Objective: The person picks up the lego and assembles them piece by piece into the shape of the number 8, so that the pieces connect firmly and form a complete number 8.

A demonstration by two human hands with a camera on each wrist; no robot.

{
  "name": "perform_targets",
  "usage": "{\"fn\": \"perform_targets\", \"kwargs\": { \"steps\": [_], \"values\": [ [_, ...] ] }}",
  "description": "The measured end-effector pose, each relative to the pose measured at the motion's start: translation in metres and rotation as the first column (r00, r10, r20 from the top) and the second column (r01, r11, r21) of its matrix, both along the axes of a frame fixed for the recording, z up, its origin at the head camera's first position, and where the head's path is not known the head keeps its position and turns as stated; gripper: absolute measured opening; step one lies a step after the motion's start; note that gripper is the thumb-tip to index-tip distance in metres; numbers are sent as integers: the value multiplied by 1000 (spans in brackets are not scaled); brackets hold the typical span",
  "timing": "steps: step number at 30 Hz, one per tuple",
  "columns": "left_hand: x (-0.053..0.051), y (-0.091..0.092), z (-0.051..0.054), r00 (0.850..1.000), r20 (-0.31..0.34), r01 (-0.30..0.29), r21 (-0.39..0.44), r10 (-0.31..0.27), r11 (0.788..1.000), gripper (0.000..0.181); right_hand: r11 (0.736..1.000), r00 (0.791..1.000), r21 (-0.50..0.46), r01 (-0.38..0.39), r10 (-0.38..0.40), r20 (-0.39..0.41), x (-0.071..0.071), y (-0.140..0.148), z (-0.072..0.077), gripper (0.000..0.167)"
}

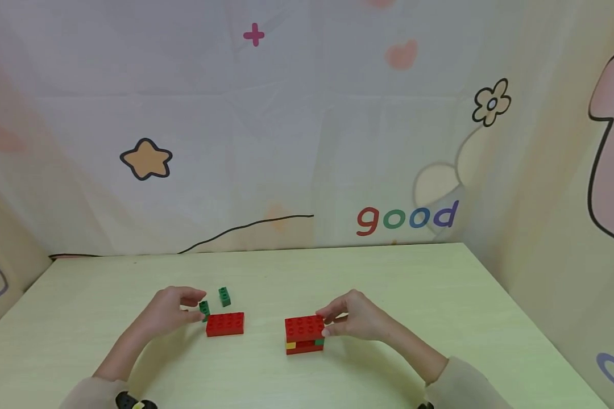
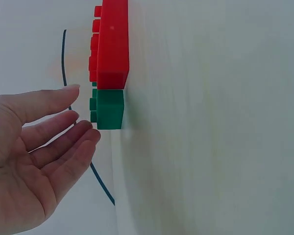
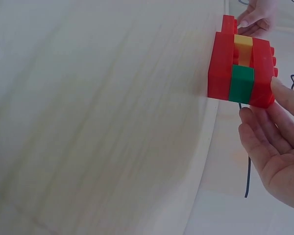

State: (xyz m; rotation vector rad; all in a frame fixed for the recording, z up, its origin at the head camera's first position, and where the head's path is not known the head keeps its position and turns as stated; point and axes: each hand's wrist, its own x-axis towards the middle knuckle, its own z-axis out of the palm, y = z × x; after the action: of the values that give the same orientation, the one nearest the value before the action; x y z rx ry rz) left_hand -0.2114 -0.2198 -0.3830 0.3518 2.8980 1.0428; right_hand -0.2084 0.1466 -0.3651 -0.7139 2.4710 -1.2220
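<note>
My left hand point(image 1: 169, 312) hovers beside a small green toy brick point(image 1: 204, 309), thumb and fingers apart with a gap to the brick in the left wrist view. Just right of that brick lies a red brick point(image 1: 225, 325), studs up. A second green brick point(image 1: 224, 296) sits behind them. My right hand point(image 1: 360, 318) pinches the right end of the top red brick point(image 1: 305, 328) of a stack. Between it and the bottom red brick point(image 3: 220, 68) are a yellow brick point(image 3: 243, 50) and a green one point(image 3: 241, 83), with a gap between them.
Everything stands on a pale wooden table point(image 1: 414, 284). Behind it hangs a printed cloth point(image 1: 286, 142) with a star, a flower and the word "good". More cloth borders the left and right sides.
</note>
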Motion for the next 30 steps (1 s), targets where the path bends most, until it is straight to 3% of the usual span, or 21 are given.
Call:
{"fn": "perform_targets", "kwargs": {
  "steps": [18,23,30],
  "values": [
    [-12,6,-2,996,83,-24,-98,33,995,37,1000,1000,-6,4,-4,13,-1,0,-3,31],
    [-11,4,-1,998,52,-21,-121,27,992,38,1000,1000,-6,4,-4,16,-1,0,-3,31],
    [-9,6,4,999,-4,-46,-77,46,996,39,1000,1000,-24,8,-7,31,-1,1,-4,32]
  ]
}}
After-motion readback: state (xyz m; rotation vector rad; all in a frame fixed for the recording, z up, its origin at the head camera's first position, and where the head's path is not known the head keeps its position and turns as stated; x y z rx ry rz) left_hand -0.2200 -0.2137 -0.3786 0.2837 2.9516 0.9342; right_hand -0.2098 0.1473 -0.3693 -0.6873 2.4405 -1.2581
